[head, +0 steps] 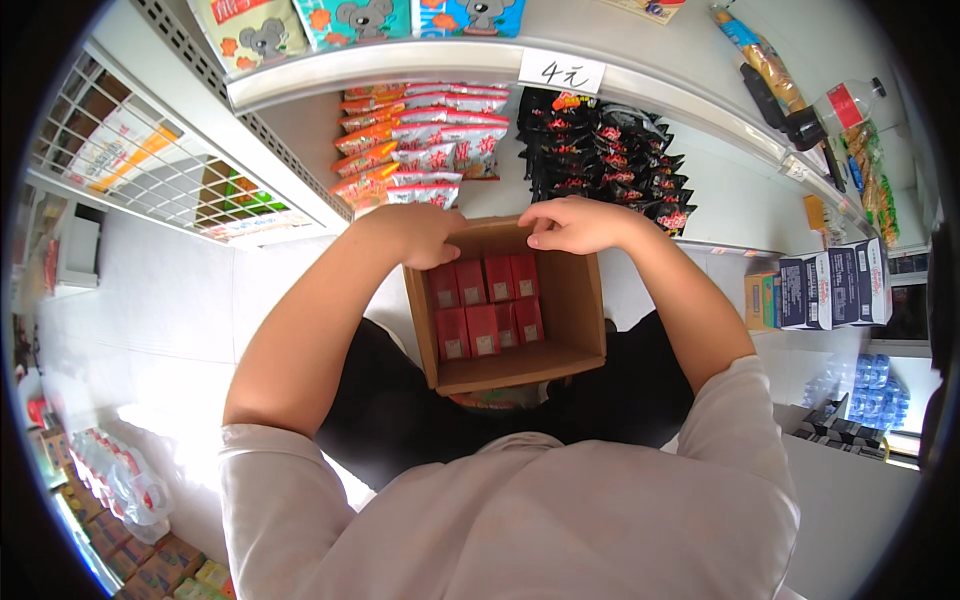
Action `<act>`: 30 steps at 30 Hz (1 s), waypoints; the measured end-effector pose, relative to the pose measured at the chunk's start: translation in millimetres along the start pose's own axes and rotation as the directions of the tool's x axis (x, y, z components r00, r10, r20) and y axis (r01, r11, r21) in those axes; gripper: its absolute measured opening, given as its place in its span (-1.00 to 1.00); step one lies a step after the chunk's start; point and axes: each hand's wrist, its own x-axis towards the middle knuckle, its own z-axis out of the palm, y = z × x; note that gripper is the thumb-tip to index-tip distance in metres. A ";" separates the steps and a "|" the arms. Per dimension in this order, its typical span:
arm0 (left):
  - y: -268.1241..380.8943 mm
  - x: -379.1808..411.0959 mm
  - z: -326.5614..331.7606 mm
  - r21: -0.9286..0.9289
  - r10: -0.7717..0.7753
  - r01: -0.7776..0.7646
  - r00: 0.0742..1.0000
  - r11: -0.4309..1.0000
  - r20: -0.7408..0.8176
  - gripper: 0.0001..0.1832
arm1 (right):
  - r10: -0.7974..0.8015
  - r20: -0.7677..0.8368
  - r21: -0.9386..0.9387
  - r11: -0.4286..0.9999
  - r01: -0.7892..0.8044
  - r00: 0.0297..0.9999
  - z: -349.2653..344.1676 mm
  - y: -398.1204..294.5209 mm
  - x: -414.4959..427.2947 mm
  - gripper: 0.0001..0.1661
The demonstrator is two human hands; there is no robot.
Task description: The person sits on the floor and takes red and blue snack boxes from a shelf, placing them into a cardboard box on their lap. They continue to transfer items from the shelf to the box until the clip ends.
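Observation:
A cardboard box (519,368) with its top uncovered stands between my knees, against the shelf front. Several small red boxes (484,330) with pale labels stand in rows in its left part; the right part shows bare cardboard. My left hand (421,234) is at the far left corner of the box, its fingers curled over the rim; whether it grips the rim I cannot tell. Above the far right rim is my right hand (577,225), fingers bent and apart, with nothing seen in it. Just beyond lie orange-and-white snack packets (420,142) and black snack packets (600,157) on the shelf.
An upper shelf edge (420,64) with a price card runs above the packets. A white wire rack (172,157) stands at the left. Dark-and-white cartons (832,289) are at the right, and wrapped bottles (124,480) sit on the floor at lower left.

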 end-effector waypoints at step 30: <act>-5.7 9.7 7.4 0.027 0.047 -0.047 0.999 0.999 0.007 -0.39 | -0.266 -0.828 -0.515 0.709 -0.482 0.493 -287.6 -97.3 8.7 -0.17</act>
